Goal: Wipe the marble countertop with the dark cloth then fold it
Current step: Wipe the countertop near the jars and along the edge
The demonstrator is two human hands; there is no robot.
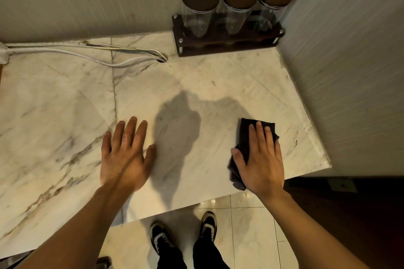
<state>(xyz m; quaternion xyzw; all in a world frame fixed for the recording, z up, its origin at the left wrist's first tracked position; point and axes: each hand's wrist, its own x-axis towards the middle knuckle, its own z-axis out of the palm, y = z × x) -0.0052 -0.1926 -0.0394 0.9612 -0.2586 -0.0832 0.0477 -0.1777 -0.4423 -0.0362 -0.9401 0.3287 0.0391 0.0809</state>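
Note:
The white marble countertop (65, 105) with grey-brown veins fills most of the view. A dark folded cloth (246, 135) lies on it near the front right corner. My right hand (261, 159) rests flat on top of the cloth, fingers spread, pressing it against the marble and hiding most of it. My left hand (126, 155) lies flat on the bare marble to the left of centre, palm down, fingers apart, holding nothing.
Three glass jars with dark round lids stand in a dark wooden rack (227, 41) at the back right corner. White cables (91, 54) run along the back edge into a hole. Walls close the back and right. The countertop's front edge is just below my hands, with tiled floor beneath.

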